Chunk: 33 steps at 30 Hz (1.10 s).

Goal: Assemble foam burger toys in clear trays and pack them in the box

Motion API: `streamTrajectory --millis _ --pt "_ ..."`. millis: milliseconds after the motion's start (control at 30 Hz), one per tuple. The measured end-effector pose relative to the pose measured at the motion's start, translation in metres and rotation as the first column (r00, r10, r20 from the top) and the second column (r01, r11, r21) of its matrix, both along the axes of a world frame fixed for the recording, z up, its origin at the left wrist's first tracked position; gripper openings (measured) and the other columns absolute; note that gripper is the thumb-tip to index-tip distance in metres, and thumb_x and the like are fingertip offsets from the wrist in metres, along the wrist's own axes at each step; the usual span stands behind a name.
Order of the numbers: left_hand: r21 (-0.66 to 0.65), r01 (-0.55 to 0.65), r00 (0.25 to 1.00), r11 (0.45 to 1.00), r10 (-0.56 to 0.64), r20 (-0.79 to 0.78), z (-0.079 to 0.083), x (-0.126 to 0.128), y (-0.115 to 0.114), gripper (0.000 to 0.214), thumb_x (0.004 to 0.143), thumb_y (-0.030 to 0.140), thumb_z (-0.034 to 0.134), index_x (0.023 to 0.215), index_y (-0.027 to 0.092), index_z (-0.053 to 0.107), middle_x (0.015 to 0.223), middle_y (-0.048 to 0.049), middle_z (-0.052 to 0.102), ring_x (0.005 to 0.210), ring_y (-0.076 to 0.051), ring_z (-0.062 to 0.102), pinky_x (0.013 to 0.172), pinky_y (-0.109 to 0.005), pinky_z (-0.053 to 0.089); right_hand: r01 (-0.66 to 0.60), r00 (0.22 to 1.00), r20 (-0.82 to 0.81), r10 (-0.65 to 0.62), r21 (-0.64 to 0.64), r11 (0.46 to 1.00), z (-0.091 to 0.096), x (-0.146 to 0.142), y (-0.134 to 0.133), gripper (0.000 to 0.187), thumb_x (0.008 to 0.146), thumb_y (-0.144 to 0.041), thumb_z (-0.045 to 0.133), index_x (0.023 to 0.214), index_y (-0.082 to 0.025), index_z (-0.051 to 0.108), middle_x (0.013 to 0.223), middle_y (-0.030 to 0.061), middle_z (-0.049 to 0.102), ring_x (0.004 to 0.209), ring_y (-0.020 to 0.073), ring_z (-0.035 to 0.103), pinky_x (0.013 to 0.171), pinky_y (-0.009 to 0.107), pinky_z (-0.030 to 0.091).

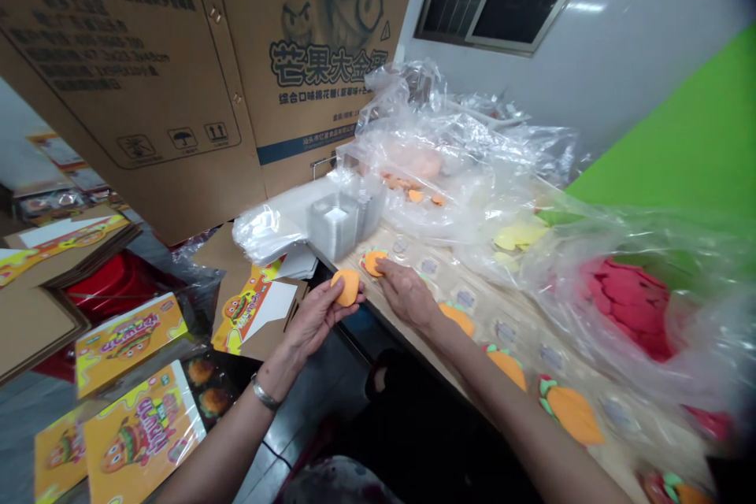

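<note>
Orange disc point(346, 287): lower edge hidden behind fingers of left hand point(313, 321), which pinches it.
Second orange piece point(372, 260): near side covered by right hand point(407, 293); grip there indeterminable.
Red shapes point(631, 303): blurred behind plastic film point(472, 165) (count unreadable).
Corner piece point(673, 490): cut off by bottom edge.
Carton point(177, 55): small print illegible.

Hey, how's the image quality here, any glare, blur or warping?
Head view: wide-angle warp tilts and bends the cardboard boxes; glare glints on the plastic bags; the corners blur, while the left hand holding an orange piece looks fairly sharp.
</note>
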<state>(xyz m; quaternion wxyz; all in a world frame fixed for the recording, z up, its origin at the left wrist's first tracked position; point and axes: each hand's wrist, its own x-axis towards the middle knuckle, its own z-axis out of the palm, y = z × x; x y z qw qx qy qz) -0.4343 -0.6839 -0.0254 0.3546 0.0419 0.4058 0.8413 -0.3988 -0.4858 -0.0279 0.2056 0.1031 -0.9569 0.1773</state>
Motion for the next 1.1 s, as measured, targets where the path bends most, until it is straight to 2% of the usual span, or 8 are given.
streamTrajectory --millis 100,200,400,567,733,867,967,1100 --pt "0.005 -0.006 1.0 1.0 0.006 0.004 -0.001 0.001 0.0 0.025 0.084 0.026 0.06 0.101 0.007 0.064 0.102 -0.0154 0.068 0.085 -0.019 0.068 0.075 -0.026 0.058 0.006 0.998 -0.055 -0.014 -0.144 0.99 0.0 -0.004 0.005 0.029 0.087 -0.019 0.045 0.111 -0.016 0.061 0.114 0.0126 0.065 0.108 0.022 0.06 0.094 0.042 0.047" --pt "0.023 -0.006 1.0 1.0 0.007 -0.013 -0.002 0.0 0.0 0.025 0.085 0.026 0.06 0.102 0.008 0.063 0.102 -0.0148 0.068 0.084 -0.018 0.068 0.075 -0.026 0.058 0.038 0.993 -0.104 -0.06 -0.206 0.978 0.006 -0.011 0.009 0.027 0.089 -0.024 0.046 0.109 -0.016 0.062 0.114 0.0135 0.065 0.108 0.0222 0.059 0.096 0.043 0.045" --pt "0.026 -0.009 1.0 1.0 0.009 -0.02 -0.004 -0.002 0.002 0.026 0.085 0.026 0.06 0.104 0.008 0.062 0.101 -0.0143 0.068 0.082 -0.017 0.069 0.073 -0.024 0.058 -0.07 0.998 -0.01 0.069 -0.073 0.995 0.013 -0.03 0.014 0.034 0.085 -0.028 0.055 0.118 -0.018 0.058 0.113 0.0137 0.063 0.109 0.026 0.052 0.093 0.047 0.042" --pt "0.017 -0.015 1.0 1.0 0.015 -0.007 -0.008 -0.003 0.002 0.026 0.085 0.026 0.06 0.103 0.007 0.062 0.103 -0.0158 0.068 0.083 -0.018 0.069 0.071 -0.024 0.058 -0.002 1.0 0.011 0.002 -0.045 0.999 0.009 -0.036 0.012 0.03 0.08 -0.027 0.063 0.109 -0.018 0.062 0.102 0.0119 0.063 0.099 0.026 0.052 0.087 0.043 0.041" --pt "0.021 -0.007 1.0 1.0 0.007 -0.006 -0.012 -0.005 0.002 0.027 0.085 0.026 0.06 0.105 0.008 0.061 0.103 -0.0158 0.068 0.083 -0.019 0.069 0.071 -0.024 0.058 -0.022 0.997 0.059 0.039 -0.274 0.962 0.018 -0.039 0.018 0.014 0.075 -0.031 0.067 0.076 -0.017 0.064 0.079 0.0036 0.062 0.08 0.0181 0.054 0.078 0.033 0.042" --pt "0.007 0.002 1.0 1.0 -0.002 0.01 -0.011 -0.005 0.003 0.027 0.085 0.026 0.06 0.103 0.007 0.061 0.101 -0.0161 0.068 0.081 -0.018 0.069 0.069 -0.023 0.058 0.047 0.978 0.199 0.063 -0.505 0.862 0.026 -0.046 0.023 0.022 0.076 -0.038 0.063 0.08 -0.016 0.064 0.068 -0.0016 0.06 0.061 0.0122 0.052 0.06 0.025 0.041" --pt "0.021 -0.001 1.0 1.0 0.001 0.004 -0.008 -0.003 0.005 0.026 0.086 0.025 0.058 0.103 0.007 0.061 0.103 -0.0166 0.068 0.083 -0.019 0.069 0.07 -0.024 0.058 0.09 0.982 0.186 -0.01 -0.43 0.898 0.022 -0.051 0.022 0.02 0.075 -0.035 0.064 0.078 -0.015 0.065 0.068 -0.0002 0.061 0.064 0.0138 0.053 0.064 0.028 0.043" --pt "0.098 0.004 1.0 0.995 -0.006 0.016 -0.001 -0.001 0.007 0.032 0.09 0.031 0.051 0.107 0.006 0.06 0.106 -0.0181 0.067 0.091 -0.024 0.068 0.076 -0.032 0.057 0.118 0.993 0.044 -0.11 -0.315 0.942 0.018 -0.049 0.013 0.022 0.072 -0.027 0.068 0.091 -0.015 0.065 0.088 0.0088 0.062 0.087 0.0221 0.055 0.084 0.039 0.042"
